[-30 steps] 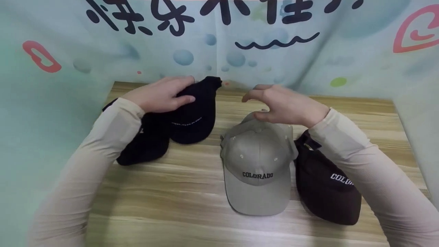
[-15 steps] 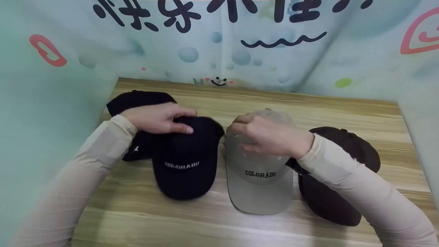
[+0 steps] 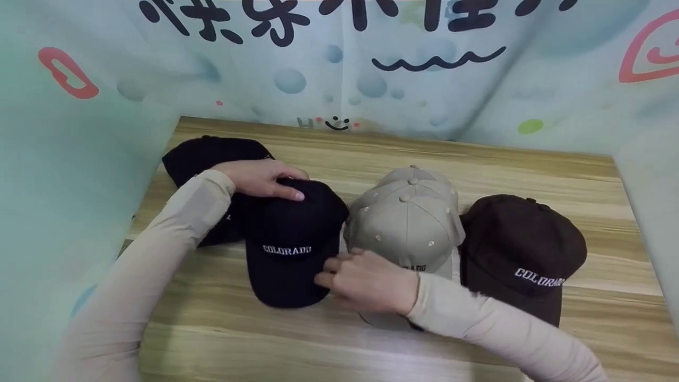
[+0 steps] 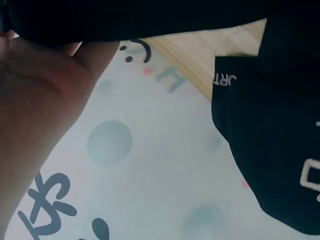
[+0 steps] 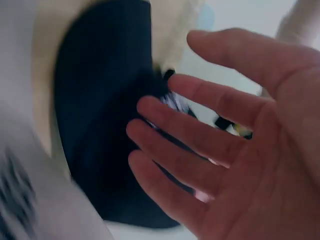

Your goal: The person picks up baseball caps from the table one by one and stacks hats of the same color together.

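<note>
A navy cap (image 3: 289, 278) with white COLORADO lettering lies on the table in the head view, brim toward me. My left hand (image 3: 260, 178) grips its crown at the back left, thumb on top and the other fingers hidden behind. In the left wrist view, the left hand (image 4: 45, 95) is partly covered by dark cloth. My right hand (image 3: 368, 281) hovers by the right side of the navy brim, in front of grey caps (image 3: 406, 223). In the right wrist view, the right hand (image 5: 225, 135) has spread, slightly bent fingers before the dark brim (image 5: 95, 110); contact cannot be told.
Another dark cap (image 3: 212, 151) lies behind and left of the navy one, partly under the left arm. The grey caps are nested in a stack. A dark brown cap (image 3: 522, 233) adjoins them on the right. A printed curtain (image 3: 286, 106) borders the wooden table (image 3: 254, 345).
My left hand has brought the navy cap toward me and set it left of the grey caps. My right hand has come down and left, from behind the grey caps to the navy brim.
</note>
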### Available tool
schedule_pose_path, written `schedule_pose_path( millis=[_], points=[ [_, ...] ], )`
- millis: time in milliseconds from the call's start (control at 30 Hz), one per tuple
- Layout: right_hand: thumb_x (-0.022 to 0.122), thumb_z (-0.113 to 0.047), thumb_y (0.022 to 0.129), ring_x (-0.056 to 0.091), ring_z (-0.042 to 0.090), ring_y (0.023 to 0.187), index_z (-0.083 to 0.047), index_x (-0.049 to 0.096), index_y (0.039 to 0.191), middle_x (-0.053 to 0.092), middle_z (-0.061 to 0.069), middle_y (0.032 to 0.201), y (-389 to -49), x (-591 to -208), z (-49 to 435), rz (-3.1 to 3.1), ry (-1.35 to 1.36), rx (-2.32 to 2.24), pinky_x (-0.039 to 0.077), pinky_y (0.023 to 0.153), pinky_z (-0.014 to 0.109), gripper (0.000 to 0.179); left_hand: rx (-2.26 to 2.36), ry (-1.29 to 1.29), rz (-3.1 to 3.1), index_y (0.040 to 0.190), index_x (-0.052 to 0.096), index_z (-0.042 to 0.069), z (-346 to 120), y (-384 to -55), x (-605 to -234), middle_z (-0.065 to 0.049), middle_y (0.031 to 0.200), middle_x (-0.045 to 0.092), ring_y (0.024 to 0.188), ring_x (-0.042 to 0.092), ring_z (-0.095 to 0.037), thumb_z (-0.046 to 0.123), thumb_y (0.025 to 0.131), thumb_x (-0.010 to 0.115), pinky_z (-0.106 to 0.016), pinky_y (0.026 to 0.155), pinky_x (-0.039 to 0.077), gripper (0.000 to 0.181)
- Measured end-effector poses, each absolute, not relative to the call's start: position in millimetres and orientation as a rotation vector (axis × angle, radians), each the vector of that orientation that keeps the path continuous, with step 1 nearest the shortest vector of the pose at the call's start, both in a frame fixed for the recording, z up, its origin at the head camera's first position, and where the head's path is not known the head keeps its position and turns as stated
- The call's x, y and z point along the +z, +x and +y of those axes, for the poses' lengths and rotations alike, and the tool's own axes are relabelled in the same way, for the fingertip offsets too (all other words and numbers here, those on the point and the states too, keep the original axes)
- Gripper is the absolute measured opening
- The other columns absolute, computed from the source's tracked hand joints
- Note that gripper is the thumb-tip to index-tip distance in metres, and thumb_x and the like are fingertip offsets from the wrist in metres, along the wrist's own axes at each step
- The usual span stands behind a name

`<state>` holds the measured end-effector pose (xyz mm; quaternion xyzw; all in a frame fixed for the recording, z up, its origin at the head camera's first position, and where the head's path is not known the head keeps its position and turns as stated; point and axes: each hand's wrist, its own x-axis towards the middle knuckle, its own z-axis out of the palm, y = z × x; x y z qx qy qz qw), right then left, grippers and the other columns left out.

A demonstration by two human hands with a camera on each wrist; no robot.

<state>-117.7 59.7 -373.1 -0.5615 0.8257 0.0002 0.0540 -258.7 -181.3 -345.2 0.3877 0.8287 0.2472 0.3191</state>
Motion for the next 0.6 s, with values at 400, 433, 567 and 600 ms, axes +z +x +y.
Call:
schedule_pose_path(
  millis=[400,433,567,600],
  points=[
    [0.073,-0.028,0.084,0.062,0.018,0.086,-0.022,0.068,0.114,0.062,0.000,0.103,-107.1,-413.0,38.8,2.561,-1.667,-0.018,0.050,0.063,0.028,0.031,0.453,0.911,2.200,0.140,0.050,0.010,-176.5,-260.4,-346.4,-0.015,0.140,0.049,0.128,0.043,-0.035,0.032,0.099,0.055,-0.049,0.105,0.032,0.047],
    [0.074,-0.028,0.084,0.062,0.018,0.086,-0.022,0.068,0.117,0.061,0.000,0.104,-106.8,-414.0,38.8,2.560,-1.654,-0.024,0.050,0.062,0.028,0.034,0.430,0.892,2.213,0.140,0.051,0.011,-177.9,-260.3,-345.2,-0.016,0.138,0.051,0.126,0.046,-0.036,0.034,0.099,0.055,-0.049,0.104,0.033,0.047],
    [0.075,-0.028,0.084,0.062,0.018,0.087,-0.023,0.066,0.124,0.058,0.002,0.107,-105.5,-417.3,40.5,2.555,-1.592,-0.090,0.051,0.062,0.027,0.041,0.383,0.830,2.249,0.140,0.052,0.013,-186.5,-261.9,-337.7,-0.018,0.129,0.057,0.117,0.053,-0.035,0.038,0.099,0.053,-0.050,0.099,0.038,0.048],
    [0.074,-0.028,0.084,0.062,0.018,0.088,-0.023,0.065,0.125,0.058,0.002,0.108,-105.0,-417.6,41.2,2.556,-1.578,-0.102,0.051,0.062,0.028,0.042,0.377,0.823,2.259,0.139,0.052,0.013,-189.6,-263.1,-335.5,-0.019,0.126,0.058,0.116,0.054,-0.035,0.039,0.099,0.053,-0.051,0.098,0.038,0.048]
  ],
)
